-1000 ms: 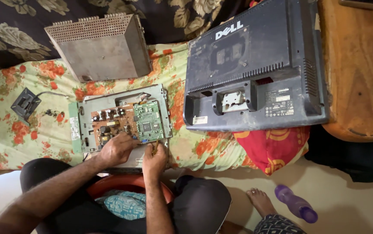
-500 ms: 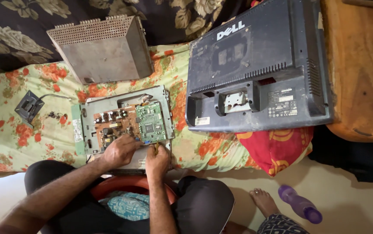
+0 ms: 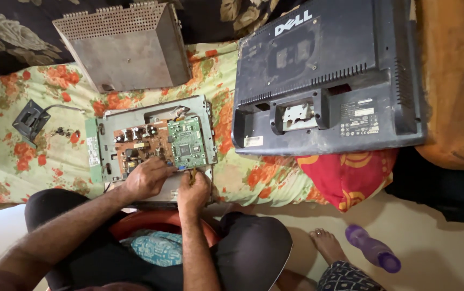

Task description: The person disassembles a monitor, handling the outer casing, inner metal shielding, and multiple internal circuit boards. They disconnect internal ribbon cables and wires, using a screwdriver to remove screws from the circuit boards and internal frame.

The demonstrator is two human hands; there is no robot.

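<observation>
Nearest the camera, the left hand point(image 3: 144, 179) lies curled on the near edge of the metal chassis tray point(image 3: 202, 108), fingers pressed down on the brown power board point(image 3: 135, 148); whether it pinches anything there cannot be told. Just beside it, the right hand point(image 3: 194, 189) has its grip pressed together around a thin yellowish tool point(image 3: 192, 173), probably a small screwdriver, whose tip sits at the near edge of the green circuit board point(image 3: 186, 142).

The tray lies on a floral bedsheet point(image 3: 11, 161) over a bed. The tray looks stiff, light sheet metal with sharp rims, best held by its bare outer edges; the boards seem fragile, so fingers belong on their edges, not on the components.

Left of the tray sits a small black part point(image 3: 28, 119) with a wire. Beyond the tray stands a perforated metal shield cover point(image 3: 124, 46); to the tray's right lies a dark monitor back shell point(image 3: 323, 81), likely bulky yet light.

The tool's tip and the screw or connector it meets are hidden by the fingers.
</observation>
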